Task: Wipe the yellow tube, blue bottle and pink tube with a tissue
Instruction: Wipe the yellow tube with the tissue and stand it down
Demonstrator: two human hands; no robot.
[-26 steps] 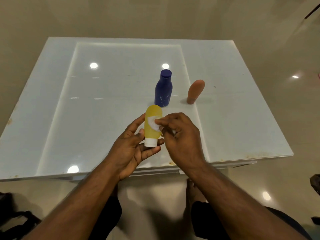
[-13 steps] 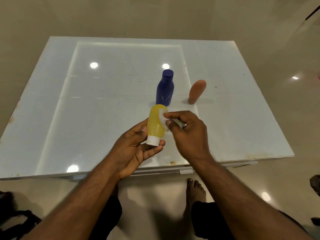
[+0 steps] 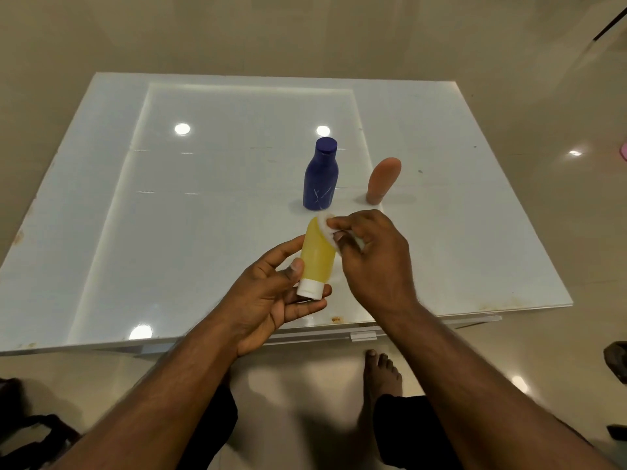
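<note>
While my left hand (image 3: pixel 271 293) curls its thumb and fingers round the lower part of the yellow tube (image 3: pixel 317 254), held above the white table (image 3: pixel 101 232) white cap toward me, my right hand (image 3: pixel 371 256) pinches a tissue (image 3: pixel 325 228) against its far end. Beyond stand the blue bottle (image 3: pixel 320 176) and, further right, the pink tube (image 3: pixel 383 179).

The left hand (image 3: pixel 271 293) lay palm-up, thumb and fingers cradling the yellow plastic tube (image 3: pixel 317 256). The right hand (image 3: pixel 373 259) pinched a white tissue (image 3: pixel 326 228) against the tube's upper end.
</note>
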